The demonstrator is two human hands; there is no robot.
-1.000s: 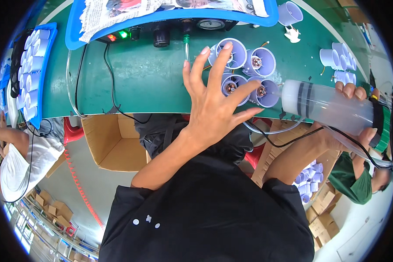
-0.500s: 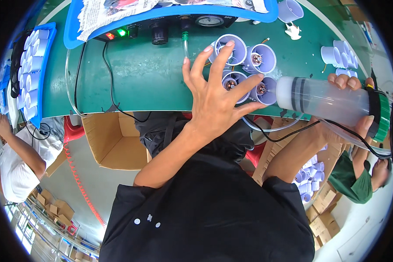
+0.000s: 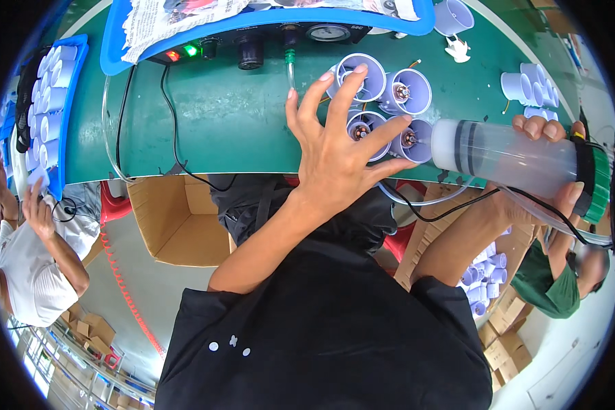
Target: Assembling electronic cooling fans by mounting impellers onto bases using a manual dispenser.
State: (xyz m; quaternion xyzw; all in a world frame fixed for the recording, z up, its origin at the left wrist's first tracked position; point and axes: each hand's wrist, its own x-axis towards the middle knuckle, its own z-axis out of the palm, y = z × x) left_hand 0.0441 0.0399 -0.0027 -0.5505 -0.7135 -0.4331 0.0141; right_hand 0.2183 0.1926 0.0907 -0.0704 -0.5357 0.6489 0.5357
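Several lilac plastic cups stand bunched on the green table, small copper-coloured motor parts inside them. My left hand lies over this group with its fingers spread. Its thumb and index finger reach to the rim of the near right cup, and its middle finger lies over the far left cup. My right hand is wrapped round a large clear dispensing syringe with a green cap, held nearly level. The syringe's tip points into the near right cup, by the copper-coloured part.
A control box with a gauge and lit switches stands behind, under a blue tray with newspaper. A blue tray of cups is at left; more cups stand right. Cables and a hose cross the table edge. Co-workers sit on both sides.
My hands and the syringe hold almost the same place over the cups. At the left, a co-worker's arms have moved, with a hand now raised near the blue tray.
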